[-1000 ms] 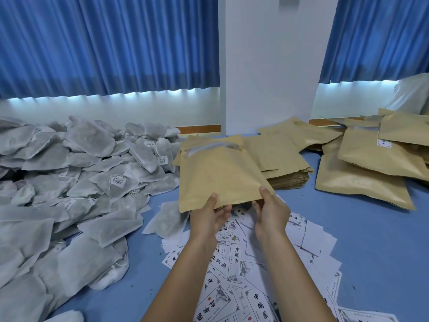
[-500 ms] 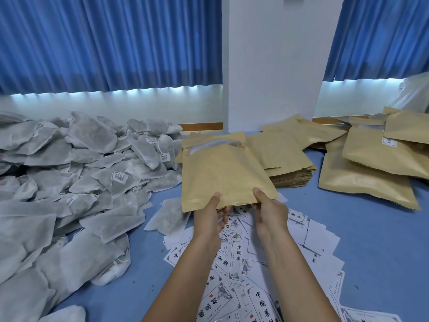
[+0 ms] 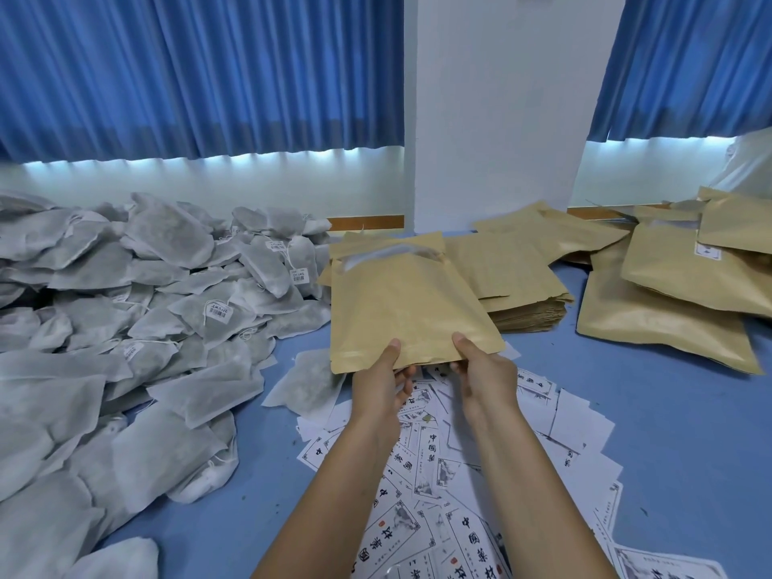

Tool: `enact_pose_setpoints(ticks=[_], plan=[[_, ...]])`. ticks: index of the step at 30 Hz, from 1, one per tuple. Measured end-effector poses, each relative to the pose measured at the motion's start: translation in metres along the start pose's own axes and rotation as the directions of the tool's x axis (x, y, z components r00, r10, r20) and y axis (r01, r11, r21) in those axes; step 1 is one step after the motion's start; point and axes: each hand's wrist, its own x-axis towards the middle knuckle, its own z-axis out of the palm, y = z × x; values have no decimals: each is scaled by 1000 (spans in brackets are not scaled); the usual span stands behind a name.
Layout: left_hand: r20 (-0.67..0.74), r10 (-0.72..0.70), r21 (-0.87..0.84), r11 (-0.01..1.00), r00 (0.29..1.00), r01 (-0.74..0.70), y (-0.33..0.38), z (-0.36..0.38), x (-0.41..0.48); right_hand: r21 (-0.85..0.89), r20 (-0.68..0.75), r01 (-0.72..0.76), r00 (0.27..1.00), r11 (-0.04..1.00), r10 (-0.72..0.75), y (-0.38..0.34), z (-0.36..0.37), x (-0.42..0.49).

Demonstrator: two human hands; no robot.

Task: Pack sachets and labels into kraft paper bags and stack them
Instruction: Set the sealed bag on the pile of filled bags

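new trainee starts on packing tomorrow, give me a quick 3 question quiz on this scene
1. True or false: both the left hand and the right hand grip the kraft paper bag by its near edge.
2. The sachets are heaped: A) to the left of the held bag, B) to its right, C) on top of it.
3. Fill in: the printed slips lying beneath both hands are the ___.

Key:
1. True
2. A
3. labels
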Motion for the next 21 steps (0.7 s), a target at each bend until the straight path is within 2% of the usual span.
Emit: enact_pose_setpoints(ticks=[3,6,9,11,14,17,19,21], plan=[[-5,-11,-8,1000,1000,11,-1,0,1,48,74,-50,996,998,47,0,1,-2],[47,-31,26,999,998,30,0,-2,2,24,173,-94,981,995,89,1,5,-8],[51,-35,71,997,998,31,12,-10,7,63,120,-74,991,995,66,-2,2,-6],[11,0,194,981,1000,-2,23,-20,14,98,81,-83,994,992,75,-6,-1,-2],[29,45,405,913,999,-53,31,-29,17,141,73,-79,995,987,69,-7,-4,2],[25,187,504,846,982,-174,25,-23,14,158,101,-76,993,984,60,-2,0,-2],[53,237,470,851,970,-234,19,-17,10,121,166,-112,982,986,91,5,6,-8],[93,224,406,881,970,-242,14,-12,6,47,228,-141,965,989,127,13,12,-16]])
